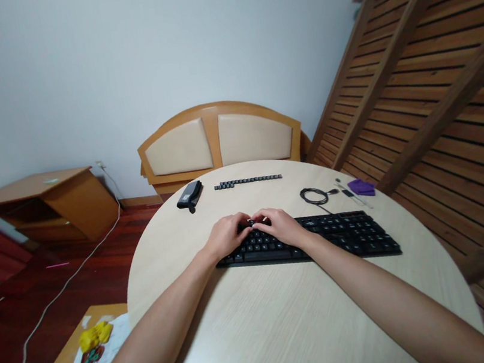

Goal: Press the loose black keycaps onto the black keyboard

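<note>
A black keyboard (345, 234) lies across the round pale wooden table (255, 331). My left hand (226, 236) and my right hand (281, 225) rest on the keyboard's upper left part, fingertips meeting at its top row. Both hands have their fingers curled and pinched together around something small at that spot, too small to name. A row of loose black keycaps (248, 181) is lined up farther back on the table.
A dark grey pouch (189, 195) lies at the back left of the table, a coiled black cable (315, 196), small tools and a purple cloth (362, 187) at the back right. A wooden headboard (219, 139) stands behind; slatted wood panels (435, 74) lean to the right.
</note>
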Tool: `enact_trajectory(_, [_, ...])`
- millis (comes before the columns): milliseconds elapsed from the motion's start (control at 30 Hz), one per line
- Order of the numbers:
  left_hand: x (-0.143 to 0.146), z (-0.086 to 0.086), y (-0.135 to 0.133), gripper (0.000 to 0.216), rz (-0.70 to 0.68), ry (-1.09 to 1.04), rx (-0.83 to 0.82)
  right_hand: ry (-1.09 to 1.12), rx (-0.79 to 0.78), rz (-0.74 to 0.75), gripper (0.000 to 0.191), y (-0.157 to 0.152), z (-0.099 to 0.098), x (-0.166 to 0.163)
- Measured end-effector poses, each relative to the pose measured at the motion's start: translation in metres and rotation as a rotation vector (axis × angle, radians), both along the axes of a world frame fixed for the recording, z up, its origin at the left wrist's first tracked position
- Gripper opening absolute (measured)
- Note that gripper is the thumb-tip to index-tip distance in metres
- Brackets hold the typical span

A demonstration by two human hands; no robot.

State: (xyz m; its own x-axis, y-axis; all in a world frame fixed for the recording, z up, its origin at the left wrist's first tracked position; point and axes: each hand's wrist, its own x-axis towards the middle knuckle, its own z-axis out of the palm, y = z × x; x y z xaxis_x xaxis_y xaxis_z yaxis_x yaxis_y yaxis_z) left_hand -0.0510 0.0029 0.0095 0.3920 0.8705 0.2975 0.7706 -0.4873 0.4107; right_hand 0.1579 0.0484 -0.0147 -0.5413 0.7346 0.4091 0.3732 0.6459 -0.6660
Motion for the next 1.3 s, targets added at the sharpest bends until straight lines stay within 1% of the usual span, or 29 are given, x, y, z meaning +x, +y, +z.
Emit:
enact_trajectory(167, [0.003,-0.004,0.001,0.019,0.018,-0.002,0.027,0.046,-0.081,0.0,0.016,0.001,0.0,0.001])
enact_trajectory(333, [0.004,-0.009,0.003,0.017,0.0,-0.011,0.075,0.117,-0.138,0.024,0.022,0.005,-0.005,0.001])
enact_trajectory(400, [0.004,-0.01,0.003,0.015,0.014,-0.009,0.086,0.138,-0.144,0.033,0.023,0.006,-0.006,0.0])
enact_trajectory(567, [0.003,-0.013,0.004,0.012,0.031,-0.063,0.068,0.108,-0.134,0.055,0.024,0.005,-0.003,0.0])
enact_trajectory(767, [0.004,-0.013,0.005,0.015,0.013,-0.09,0.049,0.112,-0.14,0.055,0.022,0.004,-0.002,0.0])
enact_trajectory(933, [0.001,-0.015,0.009,0.023,-0.019,-0.082,0.059,0.171,-0.154,-0.019,0.02,0.005,-0.002,0.0])
enact_trajectory(1100, [0.0,-0.02,0.014,0.021,-0.029,-0.14,-0.022,0.17,-0.177,-0.021,0.02,0.006,-0.004,0.0])
enact_trajectory(1200, [0.001,-0.019,0.015,0.021,-0.041,-0.214,-0.078,0.165,-0.168,-0.013,0.02,0.006,-0.004,0.0])
enact_trajectory(1300, [0.001,-0.018,0.015,0.02,-0.052,-0.25,-0.097,0.161,-0.161,-0.013,0.019,0.006,-0.004,0.0])
